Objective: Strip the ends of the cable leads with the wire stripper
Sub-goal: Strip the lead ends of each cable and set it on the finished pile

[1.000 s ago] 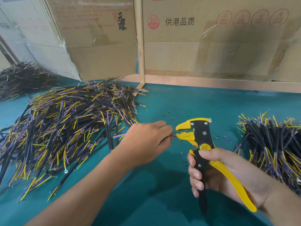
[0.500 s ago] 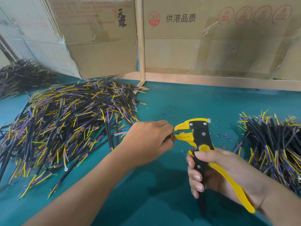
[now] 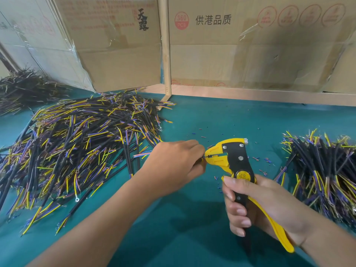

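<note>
Your right hand [image 3: 256,205] grips the upright wire stripper [image 3: 236,166], nose pointing left, where your left hand [image 3: 173,166] pinches a lead [image 3: 209,156] lying level in it.

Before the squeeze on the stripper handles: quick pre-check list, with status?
1. Wire stripper held in right hand, fingers round the black handle: ok.
2. Lead end lies between the yellow jaws: ok.
3. Left hand pinches the lead close to the jaws: ok.
4. How far the lead sits in the blades: cannot tell, too small.
5. Left fingertips clear of the jaws: not ok, almost touching.
6. Which lead colour is loaded: cannot tell.
</note>
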Demonstrator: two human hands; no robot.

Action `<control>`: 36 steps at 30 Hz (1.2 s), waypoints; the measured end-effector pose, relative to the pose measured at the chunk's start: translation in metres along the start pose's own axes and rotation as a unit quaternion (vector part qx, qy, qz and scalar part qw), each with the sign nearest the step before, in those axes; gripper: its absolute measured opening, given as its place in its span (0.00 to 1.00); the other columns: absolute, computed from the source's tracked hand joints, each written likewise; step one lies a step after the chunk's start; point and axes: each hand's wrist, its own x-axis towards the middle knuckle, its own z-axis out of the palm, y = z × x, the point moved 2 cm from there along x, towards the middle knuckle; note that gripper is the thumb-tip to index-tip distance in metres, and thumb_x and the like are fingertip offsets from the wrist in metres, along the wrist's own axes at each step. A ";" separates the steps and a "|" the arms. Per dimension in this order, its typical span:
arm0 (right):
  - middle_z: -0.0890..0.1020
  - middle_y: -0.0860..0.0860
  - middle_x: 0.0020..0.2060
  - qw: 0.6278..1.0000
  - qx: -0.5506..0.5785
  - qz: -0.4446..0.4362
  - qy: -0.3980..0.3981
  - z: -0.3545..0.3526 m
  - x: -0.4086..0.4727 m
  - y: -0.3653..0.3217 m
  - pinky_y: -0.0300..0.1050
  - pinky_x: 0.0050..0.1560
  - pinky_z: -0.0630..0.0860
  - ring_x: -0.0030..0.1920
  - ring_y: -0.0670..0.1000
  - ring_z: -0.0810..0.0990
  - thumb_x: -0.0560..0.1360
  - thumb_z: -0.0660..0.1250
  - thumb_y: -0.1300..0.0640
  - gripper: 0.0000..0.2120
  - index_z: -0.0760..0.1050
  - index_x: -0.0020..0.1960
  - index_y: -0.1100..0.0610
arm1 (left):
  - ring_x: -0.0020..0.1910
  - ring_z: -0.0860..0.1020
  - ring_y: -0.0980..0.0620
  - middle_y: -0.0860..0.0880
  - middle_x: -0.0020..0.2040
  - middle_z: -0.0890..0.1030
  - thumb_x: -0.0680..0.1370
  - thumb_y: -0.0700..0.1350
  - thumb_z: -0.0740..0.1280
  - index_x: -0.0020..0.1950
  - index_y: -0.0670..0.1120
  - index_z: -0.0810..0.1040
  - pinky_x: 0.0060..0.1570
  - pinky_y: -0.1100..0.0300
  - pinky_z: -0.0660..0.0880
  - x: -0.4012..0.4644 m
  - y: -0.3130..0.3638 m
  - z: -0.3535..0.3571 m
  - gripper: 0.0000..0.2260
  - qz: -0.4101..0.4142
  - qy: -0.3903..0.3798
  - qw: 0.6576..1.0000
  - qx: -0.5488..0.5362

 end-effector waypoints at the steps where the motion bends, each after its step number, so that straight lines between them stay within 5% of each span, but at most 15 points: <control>1: 0.65 0.56 0.29 1.000 -0.002 -0.001 0.000 0.001 0.000 -0.001 0.50 0.31 0.72 0.26 0.54 0.65 0.72 0.74 0.48 0.18 0.71 0.38 0.59 | 0.28 0.71 0.46 0.50 0.32 0.74 0.74 0.46 0.66 0.36 0.46 0.73 0.26 0.60 0.58 0.000 0.000 0.000 0.08 -0.001 -0.001 1.000 0.001; 11: 0.60 0.53 0.26 0.997 -0.003 -0.012 0.082 0.006 0.004 0.004 0.39 0.25 0.63 0.21 0.49 0.58 0.65 0.76 0.39 0.25 0.68 0.35 0.57 | 0.30 0.66 0.44 0.48 0.33 0.74 0.76 0.48 0.58 0.38 0.45 0.73 0.29 0.56 0.60 0.000 -0.007 0.005 0.10 -0.008 -0.062 0.998 0.001; 20: 0.61 0.53 0.28 0.999 -0.007 -0.005 0.049 0.004 -0.003 -0.002 0.39 0.24 0.63 0.22 0.49 0.58 0.66 0.76 0.40 0.24 0.69 0.36 0.57 | 0.30 0.66 0.44 0.51 0.32 0.73 0.75 0.52 0.51 0.37 0.48 0.71 0.29 0.58 0.59 -0.002 -0.016 0.006 0.14 0.036 -0.081 0.996 -0.030; 23: 0.61 0.51 0.25 0.996 0.047 -0.053 0.061 -0.009 -0.009 -0.018 0.38 0.21 0.63 0.20 0.47 0.59 0.63 0.80 0.42 0.24 0.68 0.35 0.56 | 0.39 0.76 0.41 0.49 0.38 0.79 0.73 0.59 0.42 0.38 0.49 0.70 0.35 0.53 0.70 -0.005 -0.049 -0.002 0.22 -0.050 -0.084 0.995 0.008; 25: 0.61 0.49 0.25 0.990 0.069 -0.097 0.078 -0.020 -0.015 -0.035 0.39 0.20 0.64 0.19 0.46 0.60 0.61 0.82 0.42 0.26 0.68 0.35 0.56 | 0.37 0.75 0.41 0.49 0.32 0.74 0.73 0.61 0.44 0.33 0.50 0.66 0.37 0.52 0.70 -0.011 -0.077 -0.014 0.20 -0.137 -0.032 0.990 -0.030; 28: 0.66 0.53 0.29 0.987 0.084 -0.122 0.067 -0.028 -0.012 -0.032 0.48 0.26 0.72 0.25 0.52 0.66 0.65 0.80 0.44 0.22 0.72 0.39 0.58 | 0.30 0.64 0.46 0.50 0.25 0.63 0.76 0.57 0.52 0.30 0.53 0.57 0.32 0.54 0.62 -0.007 -0.062 -0.017 0.16 -0.130 -0.012 0.986 -0.101; 33: 0.74 0.59 0.36 0.995 0.088 -0.049 -0.025 -0.025 0.013 0.008 0.59 0.43 0.77 0.35 0.59 0.74 0.73 0.77 0.50 0.16 0.77 0.48 0.61 | 0.32 0.59 0.47 0.49 0.26 0.64 0.78 0.49 0.58 0.30 0.58 0.65 0.28 0.61 0.57 -0.001 -0.028 0.001 0.15 -0.092 -0.058 0.981 -0.161; 36: 0.75 0.59 0.38 0.992 0.095 -0.035 -0.072 -0.028 0.019 0.018 0.59 0.47 0.76 0.37 0.59 0.76 0.78 0.71 0.51 0.13 0.77 0.51 0.61 | 0.32 0.62 0.43 0.48 0.27 0.61 0.78 0.49 0.57 0.31 0.58 0.64 0.30 0.53 0.58 0.000 -0.023 0.000 0.15 -0.094 -0.056 0.977 -0.183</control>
